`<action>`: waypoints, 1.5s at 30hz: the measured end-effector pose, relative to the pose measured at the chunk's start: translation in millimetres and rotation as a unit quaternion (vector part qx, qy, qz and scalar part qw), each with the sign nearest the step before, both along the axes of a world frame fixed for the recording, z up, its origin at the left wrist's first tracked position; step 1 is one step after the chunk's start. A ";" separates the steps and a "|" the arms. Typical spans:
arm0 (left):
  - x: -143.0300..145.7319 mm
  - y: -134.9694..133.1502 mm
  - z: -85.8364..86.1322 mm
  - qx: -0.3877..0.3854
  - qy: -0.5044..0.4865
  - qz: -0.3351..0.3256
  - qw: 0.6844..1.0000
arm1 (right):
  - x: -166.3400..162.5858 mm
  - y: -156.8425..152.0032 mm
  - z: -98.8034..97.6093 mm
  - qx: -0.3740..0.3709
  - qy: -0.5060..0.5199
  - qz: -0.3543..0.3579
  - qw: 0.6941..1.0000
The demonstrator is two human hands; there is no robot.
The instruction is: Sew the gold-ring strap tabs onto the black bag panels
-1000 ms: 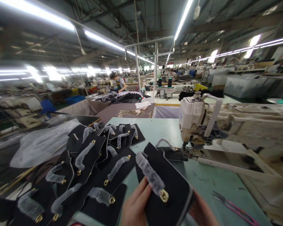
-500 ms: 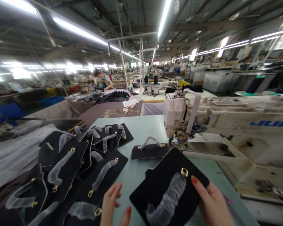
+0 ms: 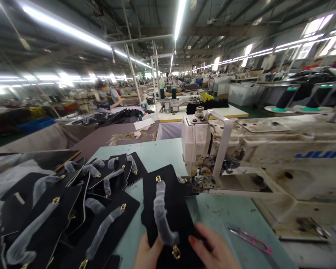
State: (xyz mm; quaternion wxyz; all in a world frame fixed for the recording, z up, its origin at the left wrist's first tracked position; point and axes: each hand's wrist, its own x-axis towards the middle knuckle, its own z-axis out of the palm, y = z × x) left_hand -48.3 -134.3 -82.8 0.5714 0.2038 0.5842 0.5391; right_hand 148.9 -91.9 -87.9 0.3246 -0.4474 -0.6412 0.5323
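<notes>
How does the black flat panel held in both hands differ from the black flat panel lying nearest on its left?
The held black panel is gripped by the left hand and right hand; the lying black panel is untouched. The held panel's translucent-wrapped handle slants down to the right; the lying panel's slants down to the left. Both have gold-coloured fittings.

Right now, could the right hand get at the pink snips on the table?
Probably yes: the pink snips lie uncovered beside the right hand, with only tabletop between, though it seems to hold the black panel.
</notes>
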 end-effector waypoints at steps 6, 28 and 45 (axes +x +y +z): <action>14.2 70.7 44.3 0.008 -0.086 -0.007 0.996 | -10.6 19.4 -0.7 -0.049 0.068 -0.056 0.995; 5.7 155.1 49.9 0.020 -0.062 -0.146 0.987 | -29.4 63.0 -15.4 -0.105 0.181 -0.158 0.965; -26.2 159.0 39.2 0.075 -0.035 -0.385 0.919 | -34.3 61.3 4.5 -0.114 0.211 -0.187 0.953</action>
